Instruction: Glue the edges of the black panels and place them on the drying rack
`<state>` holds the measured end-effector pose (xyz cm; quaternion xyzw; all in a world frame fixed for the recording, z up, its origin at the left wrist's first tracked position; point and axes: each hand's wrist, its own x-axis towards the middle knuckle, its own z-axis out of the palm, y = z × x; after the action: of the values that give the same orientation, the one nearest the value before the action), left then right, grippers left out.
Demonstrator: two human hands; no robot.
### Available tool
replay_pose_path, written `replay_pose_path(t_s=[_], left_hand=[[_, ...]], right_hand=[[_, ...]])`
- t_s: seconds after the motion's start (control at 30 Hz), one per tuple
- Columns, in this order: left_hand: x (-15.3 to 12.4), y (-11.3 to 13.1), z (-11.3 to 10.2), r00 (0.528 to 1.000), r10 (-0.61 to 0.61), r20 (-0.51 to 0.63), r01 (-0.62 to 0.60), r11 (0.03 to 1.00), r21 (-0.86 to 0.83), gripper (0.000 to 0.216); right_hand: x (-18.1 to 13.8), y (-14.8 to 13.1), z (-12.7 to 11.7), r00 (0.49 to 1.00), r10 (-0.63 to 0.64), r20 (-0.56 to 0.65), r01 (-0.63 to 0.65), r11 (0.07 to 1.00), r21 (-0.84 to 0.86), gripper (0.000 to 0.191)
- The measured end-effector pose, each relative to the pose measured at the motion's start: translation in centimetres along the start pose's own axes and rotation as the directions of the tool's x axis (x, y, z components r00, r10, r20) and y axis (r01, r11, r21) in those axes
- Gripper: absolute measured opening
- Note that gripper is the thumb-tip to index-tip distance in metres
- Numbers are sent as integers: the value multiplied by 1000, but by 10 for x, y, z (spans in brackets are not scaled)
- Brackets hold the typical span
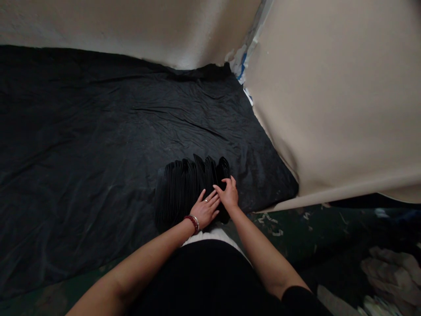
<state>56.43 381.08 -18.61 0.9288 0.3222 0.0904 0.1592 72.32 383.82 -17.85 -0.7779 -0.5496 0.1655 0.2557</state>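
Note:
A row of folded black fabric pieces [179,186], packed on edge side by side, lies close in front of my body. My left hand [205,211] rests flat against the near side of the row, fingers stretched out; it wears a ring, with a red bead bracelet and a metal bangle at the wrist. Curled round the right end of the row, my right hand [229,194] grips a small bundle of folded black fabric [223,166] that stands slightly apart from the others. My fingers partly hide the lower part of this bundle. The thumb of my right hand is near my left fingertips.
Wrinkled black sheeting [98,131] covers the work surface. A beige sheet [213,39] hangs along the back, and another beige sheet [335,96] rises on the right. The worn green table edge [296,228] shows at lower right, with a beige heap [391,272] below it.

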Motion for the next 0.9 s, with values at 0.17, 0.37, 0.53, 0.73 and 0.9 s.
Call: replay_pose_path(t_s=[0.17,0.37,0.53,0.73,0.9], left_hand=[[1,0,-2,1000,6,9,-6,1000,-13,54],[-22,-13,-26,995,-80,-64,77,996,-55,52],[-67,-67,-46,565,-785,-255,754,616,-227,58],[-89,-127,-50,143,-984,102,913,92,-398,61],[-77,-121,-53,222,-964,144,899,145,-414,59]], right_hand=[[0,0,0,1000,5,0,-5,1000,-4,30],[0,2,0,1000,-15,0,15,1000,5,22],[-2,2,1,999,-38,-15,38,999,13,22],[-5,2,2,998,-62,10,62,998,-30,29],[-8,2,0,995,-91,32,93,993,-73,26]])
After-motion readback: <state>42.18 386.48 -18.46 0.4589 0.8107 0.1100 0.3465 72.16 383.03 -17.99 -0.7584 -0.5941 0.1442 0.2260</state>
